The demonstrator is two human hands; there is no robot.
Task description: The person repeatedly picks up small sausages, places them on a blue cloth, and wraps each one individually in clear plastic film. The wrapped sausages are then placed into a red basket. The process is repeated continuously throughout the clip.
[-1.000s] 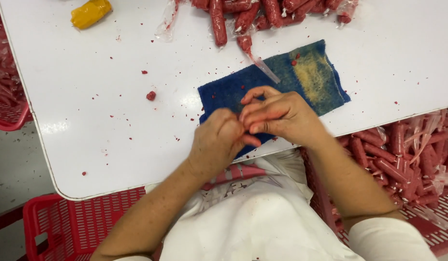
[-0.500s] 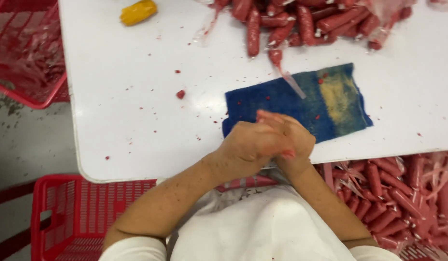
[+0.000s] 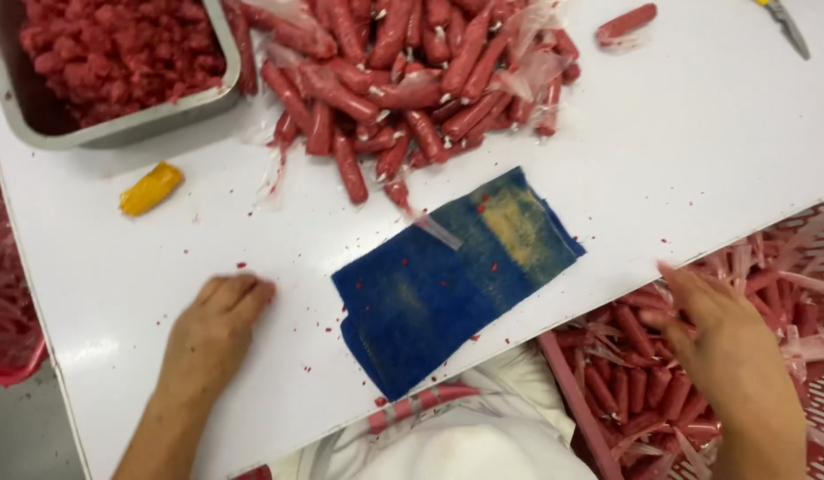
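My left hand [image 3: 212, 333] lies palm down on the white table [image 3: 696, 151], just left of a blue cloth [image 3: 456, 276] with a yellowish stain. Its fingers are loosely bent and hold nothing I can see. My right hand [image 3: 723, 351] is off the table's edge, fingers stretched out over a pink basket [image 3: 816, 222] full of red sausages and clear casings. Nothing shows in its grip. Beyond the cloth lies a pile of red sausages in clear wrapping [image 3: 412, 80].
A metal tray of red meat pieces [image 3: 119, 62] stands at the far left. A yellow lump [image 3: 150, 188] lies near it. One lone sausage [image 3: 625, 22] and yellow-handled scissors [image 3: 785, 22] are at the far right. Another red basket [image 3: 3, 320] sits left of the table.
My hands were pressed together over the cloth's near edge. They have parted: the left onto the table left of the cloth, the right out over the basket. More of the table's far side shows.
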